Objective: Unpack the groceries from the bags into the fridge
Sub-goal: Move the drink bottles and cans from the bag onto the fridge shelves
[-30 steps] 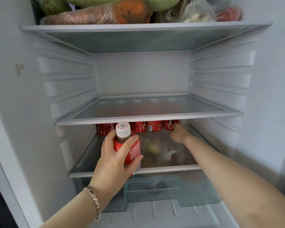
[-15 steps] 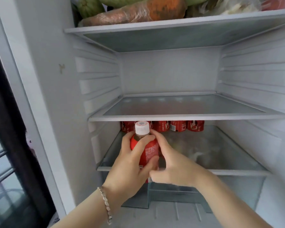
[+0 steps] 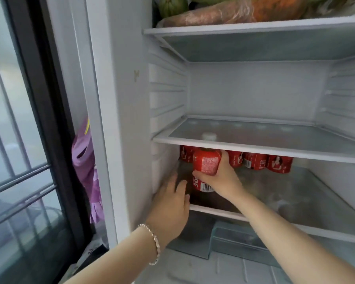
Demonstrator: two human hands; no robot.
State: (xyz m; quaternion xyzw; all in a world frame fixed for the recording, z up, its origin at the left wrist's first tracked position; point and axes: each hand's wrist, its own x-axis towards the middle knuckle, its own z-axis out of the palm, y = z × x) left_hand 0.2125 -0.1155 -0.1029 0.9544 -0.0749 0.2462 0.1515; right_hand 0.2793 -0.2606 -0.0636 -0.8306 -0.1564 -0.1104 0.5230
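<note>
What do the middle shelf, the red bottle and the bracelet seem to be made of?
Middle shelf: likely glass, frosted, since a bottle cap shows through it; white plastic edge.
Red bottle: probably plastic, with a glossy printed label wrap.
Bracelet: looks like metal, silvery shiny links.

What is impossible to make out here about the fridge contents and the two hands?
Head view, the only one:
1. Red-labelled plastic bottle: the neck is behind the front edge of the frosted glass shelf. The right hand gripping it covers part of the label, and the print is blurred.
2. Red containers at the back: their tops are hidden by that shelf.
3. Left hand: motion blur, so contact with the bottle cannot be told.
4. Wrapped orange vegetable: cut off by the upper edge.
</note>
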